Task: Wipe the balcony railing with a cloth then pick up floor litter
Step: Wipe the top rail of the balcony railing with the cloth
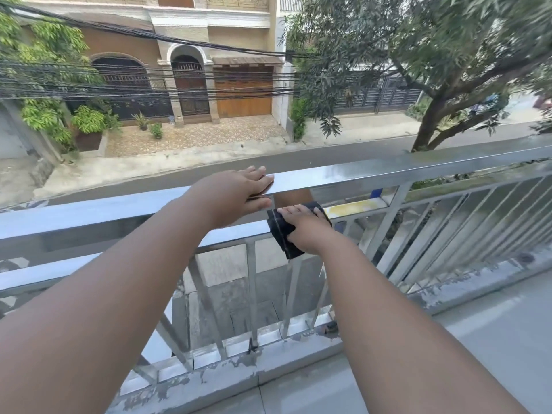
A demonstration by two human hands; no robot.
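Both hands are at the silver metal balcony railing, at the end of two outstretched bare arms. Closest to the camera, the right hand grasps a dark cloth with thin pale lines. Its fingers curl over the cloth and press it onto the lower rail, so the cloth wraps this rail and one end hangs down below it. A little farther, the left hand holds nothing. It rests on the top rail with the fingers almost straight across the flat upper face and the thumb along the front face, as a support.

I judge that the step in hand is wiping the lower rail. To do it well, the cloth should stay folded around the bar so that the top and both sides are rubbed in one pass. It should slide with steady pressure along the length and stop at each upright bar to clean the joint. The left hand can keep the body steady.

On the grey balcony floor I cannot make out any litter with certainty. Beyond the railing lie a street, black cables and a tree.
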